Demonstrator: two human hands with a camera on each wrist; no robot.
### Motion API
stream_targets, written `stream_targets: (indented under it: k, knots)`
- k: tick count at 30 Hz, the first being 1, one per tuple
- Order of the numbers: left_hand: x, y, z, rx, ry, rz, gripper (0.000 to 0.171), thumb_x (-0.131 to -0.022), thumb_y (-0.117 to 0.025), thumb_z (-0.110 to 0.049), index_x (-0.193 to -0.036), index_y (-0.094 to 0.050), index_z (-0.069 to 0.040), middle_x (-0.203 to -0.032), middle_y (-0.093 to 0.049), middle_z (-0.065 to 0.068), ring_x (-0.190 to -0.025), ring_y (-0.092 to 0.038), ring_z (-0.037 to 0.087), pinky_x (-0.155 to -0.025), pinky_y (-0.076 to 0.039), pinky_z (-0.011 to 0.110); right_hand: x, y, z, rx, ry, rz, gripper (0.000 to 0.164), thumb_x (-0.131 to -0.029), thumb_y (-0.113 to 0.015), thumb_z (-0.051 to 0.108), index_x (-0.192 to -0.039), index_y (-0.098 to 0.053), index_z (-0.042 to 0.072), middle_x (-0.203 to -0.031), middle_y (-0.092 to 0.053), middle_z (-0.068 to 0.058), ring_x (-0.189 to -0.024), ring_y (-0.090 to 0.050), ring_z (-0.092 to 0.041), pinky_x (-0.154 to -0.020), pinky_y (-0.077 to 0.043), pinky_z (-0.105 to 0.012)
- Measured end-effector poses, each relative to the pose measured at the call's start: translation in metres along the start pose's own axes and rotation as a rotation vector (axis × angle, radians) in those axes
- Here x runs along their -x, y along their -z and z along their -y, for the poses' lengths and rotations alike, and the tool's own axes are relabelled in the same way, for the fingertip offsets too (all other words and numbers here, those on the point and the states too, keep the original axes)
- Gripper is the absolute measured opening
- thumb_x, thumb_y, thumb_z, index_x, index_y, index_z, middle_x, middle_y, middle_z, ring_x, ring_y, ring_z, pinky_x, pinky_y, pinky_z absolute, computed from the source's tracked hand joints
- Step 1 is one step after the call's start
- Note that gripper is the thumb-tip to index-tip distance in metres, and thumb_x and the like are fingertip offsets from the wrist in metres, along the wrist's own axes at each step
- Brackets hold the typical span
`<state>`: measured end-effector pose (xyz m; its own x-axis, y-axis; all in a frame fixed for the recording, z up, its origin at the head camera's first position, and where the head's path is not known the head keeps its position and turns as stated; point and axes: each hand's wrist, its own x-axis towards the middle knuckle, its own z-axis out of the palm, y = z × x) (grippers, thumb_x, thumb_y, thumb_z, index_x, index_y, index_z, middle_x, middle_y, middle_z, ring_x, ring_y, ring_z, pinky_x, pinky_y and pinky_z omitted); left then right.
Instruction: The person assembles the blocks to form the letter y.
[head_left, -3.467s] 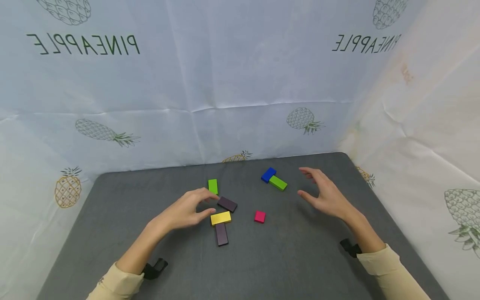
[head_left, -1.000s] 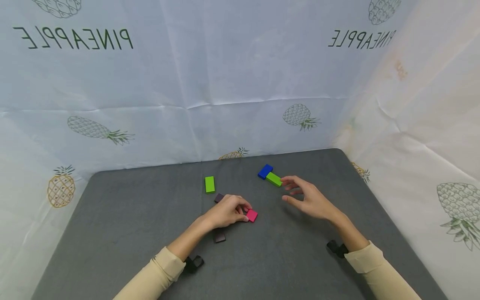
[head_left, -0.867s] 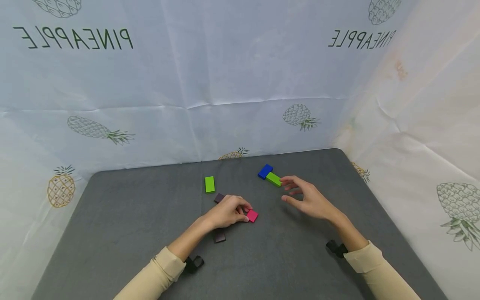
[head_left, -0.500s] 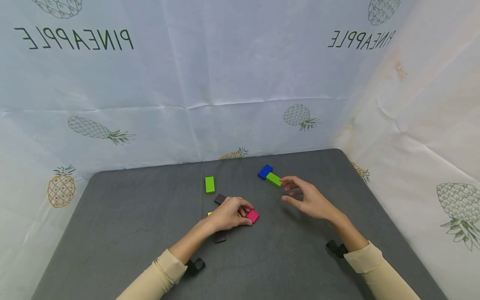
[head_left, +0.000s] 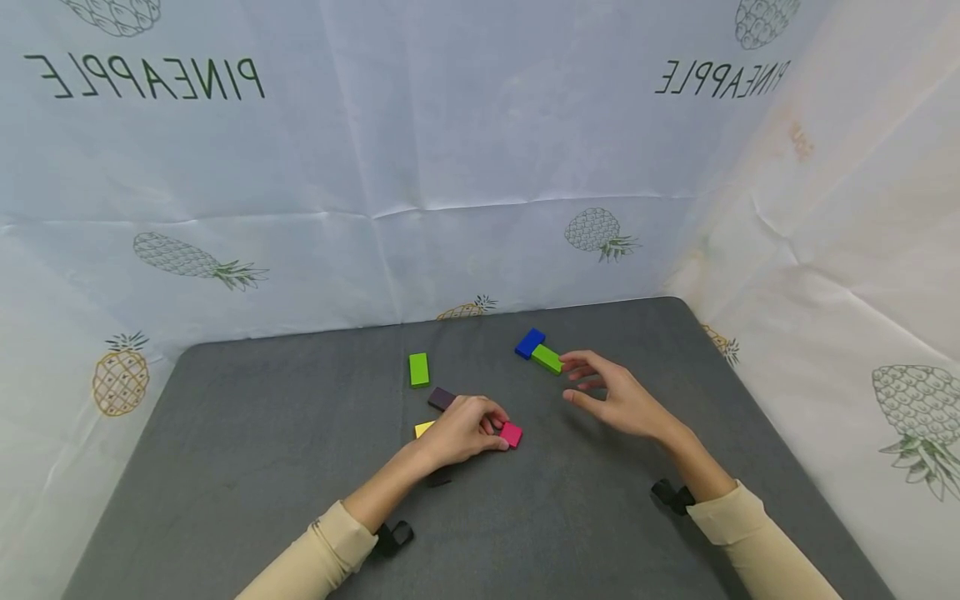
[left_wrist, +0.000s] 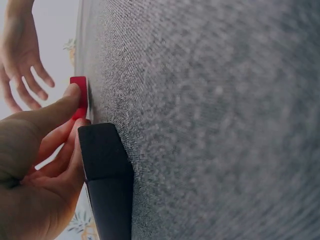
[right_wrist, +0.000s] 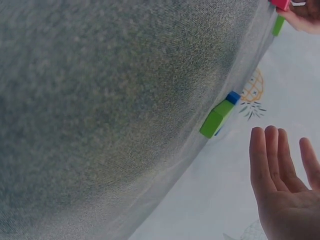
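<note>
My left hand [head_left: 467,429] pinches a small red square block [head_left: 512,434] between thumb and fingertips, low over the dark grey table. In the left wrist view the thumb lies on the face of the red block [left_wrist: 80,96]. Under and beside this hand are a yellow block [head_left: 423,428] and two dark blocks, one dark block [head_left: 441,398] behind it and one mostly hidden by it. My right hand [head_left: 618,398] holds nothing, its fingers extended and slightly bent. Its fingertips are close to a green block [head_left: 547,358], which touches a blue block [head_left: 529,342].
Another green block [head_left: 418,370] lies farther back on the left. The table [head_left: 262,433] ends at a white cloth [head_left: 450,150] printed with pineapples, which hangs behind it and along both sides.
Since the oldest frame, my left hand has gone right from beside the yellow block and gripped the red block, which then slides slightly right. My right hand has come left towards the green block.
</note>
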<state>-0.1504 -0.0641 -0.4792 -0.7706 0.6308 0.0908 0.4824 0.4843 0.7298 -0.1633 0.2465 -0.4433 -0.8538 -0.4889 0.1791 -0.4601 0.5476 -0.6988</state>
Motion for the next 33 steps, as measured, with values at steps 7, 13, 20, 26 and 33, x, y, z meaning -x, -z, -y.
stream_targets:
  k: [7, 13, 20, 26, 33]
  knots:
    - [-0.0010, -0.0012, 0.0029, 0.032, -0.008, 0.014, 0.028, -0.091, -0.088, -0.013, -0.114, -0.080, 0.000, -0.104, -0.079, 0.012, -0.081, -0.067, 0.005, -0.074, -0.054, 0.017, -0.0015, 0.0003, 0.0034, -0.010, -0.026, 0.018, 0.059, -0.101, -0.078, 0.016, -0.152, -0.054, 0.001, -0.142, -0.067, -0.022, -0.125, -0.071, -0.038, -0.102, -0.061, -0.050]
    - [-0.0017, -0.0020, 0.0029, 0.044, -0.002, 0.013, 0.028, -0.091, -0.089, -0.013, -0.114, -0.080, 0.000, -0.104, -0.079, 0.013, -0.080, -0.066, 0.004, -0.074, -0.053, 0.016, -0.0025, -0.0004, 0.0036, -0.016, -0.026, 0.017, 0.058, -0.102, -0.078, 0.016, -0.152, -0.054, 0.000, -0.142, -0.067, -0.023, -0.124, -0.071, -0.038, -0.102, -0.060, -0.054]
    - [-0.0025, -0.0024, 0.0004, 0.046, 0.012, 0.017, 0.028, -0.091, -0.090, -0.014, -0.113, -0.080, 0.000, -0.102, -0.079, 0.011, -0.080, -0.065, 0.003, -0.074, -0.053, 0.016, -0.0041, 0.0002, 0.0035, -0.021, -0.027, 0.019, 0.054, -0.104, -0.075, 0.017, -0.152, -0.054, 0.002, -0.141, -0.067, -0.023, -0.124, -0.069, -0.039, -0.103, -0.060, -0.053]
    - [-0.0027, -0.0031, 0.0005, 0.049, 0.021, 0.017, 0.028, -0.091, -0.090, -0.015, -0.113, -0.080, 0.000, -0.100, -0.078, 0.011, -0.079, -0.066, 0.004, -0.074, -0.054, 0.017, -0.0061, 0.0006, 0.0034, -0.028, -0.032, 0.032, 0.054, -0.105, -0.074, 0.017, -0.152, -0.053, 0.001, -0.141, -0.067, -0.022, -0.125, -0.069, -0.040, -0.104, -0.059, -0.053]
    - [-0.0019, -0.0050, 0.0016, 0.052, 0.049, 0.015, 0.029, -0.090, -0.091, -0.017, -0.113, -0.080, -0.002, -0.098, -0.078, 0.008, -0.081, -0.067, 0.006, -0.075, -0.055, 0.018, -0.0076, 0.0008, 0.0036, -0.033, -0.037, 0.039, 0.053, -0.105, -0.074, 0.017, -0.153, -0.054, 0.006, -0.143, -0.066, -0.023, -0.125, -0.070, -0.038, -0.104, -0.059, -0.054]
